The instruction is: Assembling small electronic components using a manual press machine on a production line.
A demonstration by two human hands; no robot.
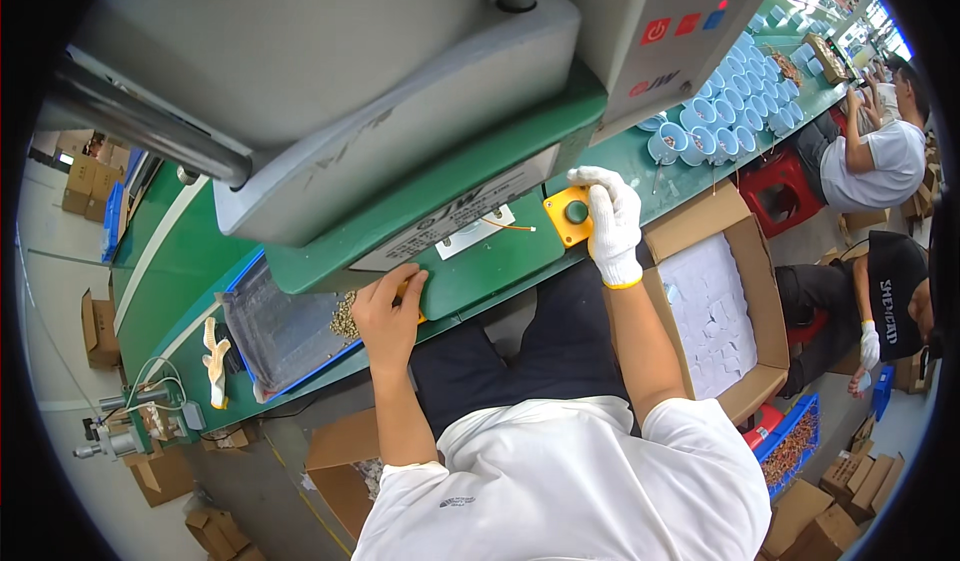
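My right hand [613, 223], in a white knit glove with a yellow cuff, grips the side of a yellow button box [564, 229] with a round green push button [577, 212]. My bare left hand [388, 311] has bent fingers around the left end of the machine base. A second yellow box shows between and beside those fingers, mostly covered by them. Between the hands, a white plate [460, 244] with a thin orange wire [508, 226] lies on the green base, partly under the green press head [450, 196].
The grey press [400, 91] looms over the bench. At left are a blue-rimmed tray [290, 326] of small brass-coloured parts and a loose glove [215, 361]. A carton [765, 301] of white pieces stands at my right. Beyond are many blue cups [735, 111] and two seated co-workers.
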